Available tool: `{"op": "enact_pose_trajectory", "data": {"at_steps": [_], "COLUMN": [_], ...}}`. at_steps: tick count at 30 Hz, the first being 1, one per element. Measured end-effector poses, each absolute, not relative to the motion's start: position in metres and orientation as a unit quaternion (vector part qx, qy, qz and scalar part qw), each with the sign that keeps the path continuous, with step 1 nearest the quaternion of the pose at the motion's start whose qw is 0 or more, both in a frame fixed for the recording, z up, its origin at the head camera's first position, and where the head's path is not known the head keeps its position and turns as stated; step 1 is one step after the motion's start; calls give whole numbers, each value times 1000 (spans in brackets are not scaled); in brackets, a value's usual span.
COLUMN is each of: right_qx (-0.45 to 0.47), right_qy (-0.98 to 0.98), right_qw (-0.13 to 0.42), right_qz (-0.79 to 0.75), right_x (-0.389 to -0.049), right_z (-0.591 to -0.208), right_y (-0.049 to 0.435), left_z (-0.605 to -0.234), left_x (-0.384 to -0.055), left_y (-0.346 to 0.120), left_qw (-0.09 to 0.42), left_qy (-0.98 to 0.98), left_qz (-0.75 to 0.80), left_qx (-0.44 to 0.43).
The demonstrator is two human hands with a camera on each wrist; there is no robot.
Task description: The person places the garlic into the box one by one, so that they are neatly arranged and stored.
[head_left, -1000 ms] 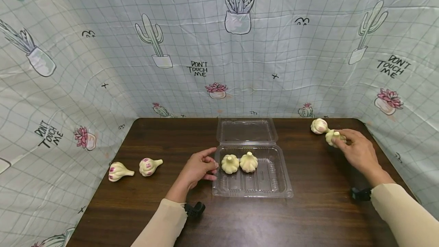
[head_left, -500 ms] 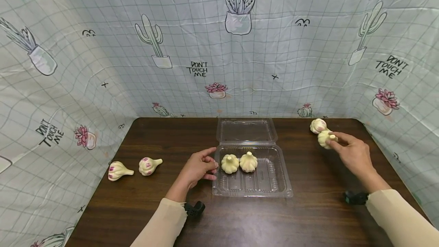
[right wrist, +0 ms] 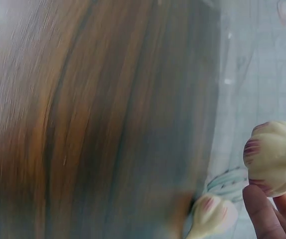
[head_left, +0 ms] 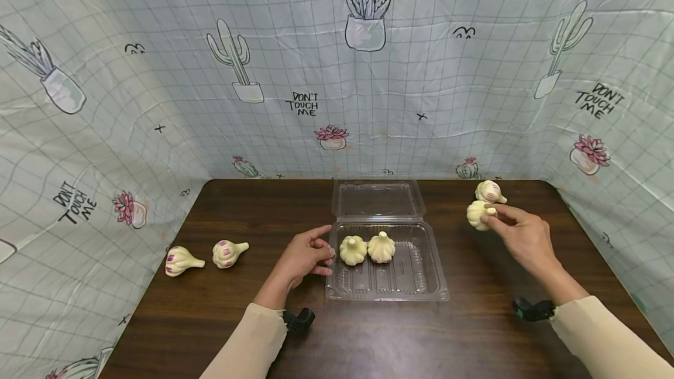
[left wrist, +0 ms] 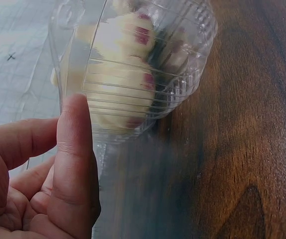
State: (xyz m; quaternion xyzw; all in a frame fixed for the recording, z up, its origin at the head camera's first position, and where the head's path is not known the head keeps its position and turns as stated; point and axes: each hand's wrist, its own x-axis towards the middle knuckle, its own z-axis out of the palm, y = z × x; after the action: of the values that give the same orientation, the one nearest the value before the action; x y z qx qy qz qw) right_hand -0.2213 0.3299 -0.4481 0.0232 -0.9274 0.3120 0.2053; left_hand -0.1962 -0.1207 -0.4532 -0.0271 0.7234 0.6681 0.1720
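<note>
My right hand [head_left: 526, 240] pinches a garlic bulb [head_left: 476, 216] near its stem, over the right part of the table. The right wrist view shows purple streaks on this held bulb [right wrist: 272, 154]. My left hand [head_left: 302, 257] holds the left rim of a clear plastic clamshell container [head_left: 416, 292] between thumb and fingers. Its lid [head_left: 378, 199] lies open towards the back. Side by side in the container's left half sit two garlic bulbs, the left one [head_left: 353, 251] and the right one [head_left: 381, 248], stems up. Through the wall, the left wrist view shows purple-marked bulbs [left wrist: 120, 92].
Two more bulbs, the outer one [head_left: 181, 262] and the inner one [head_left: 227, 254], lie on the dark wooden table [head_left: 368, 338] at the left. Another bulb [head_left: 489, 191] lies at the back right, just behind the held one. A patterned curtain [head_left: 337, 75] encloses the table's back and sides.
My right hand has carried the held garlic bulb leftward, away from beside the back-right bulb to in front of it. My left hand and the container have stayed in place.
</note>
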Motion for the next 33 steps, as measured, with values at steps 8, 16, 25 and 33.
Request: {"op": "enact_pose_trajectory", "data": {"at_steps": [8, 16, 25, 33], "right_qx": [51, 86, 111, 142], "right_qy": [-920, -914, -905, -896], "right_qw": [206, 196, 196, 209], "right_qz": [329, 345, 362, 365], "right_x": [-216, -211, -208, -203], "right_z": [-439, -433, -433, -442], "right_y": [302, 274, 248, 230], "left_z": [-454, -452, -454, -455], "left_x": [-197, -198, -197, -197], "left_y": [-121, -122, -121, -121], "left_qw": [172, 171, 173, 175], "left_qy": [723, 724, 724, 722], "left_qz": [668, 667, 667, 669], "left_qx": [-32, -29, -30, -31]}}
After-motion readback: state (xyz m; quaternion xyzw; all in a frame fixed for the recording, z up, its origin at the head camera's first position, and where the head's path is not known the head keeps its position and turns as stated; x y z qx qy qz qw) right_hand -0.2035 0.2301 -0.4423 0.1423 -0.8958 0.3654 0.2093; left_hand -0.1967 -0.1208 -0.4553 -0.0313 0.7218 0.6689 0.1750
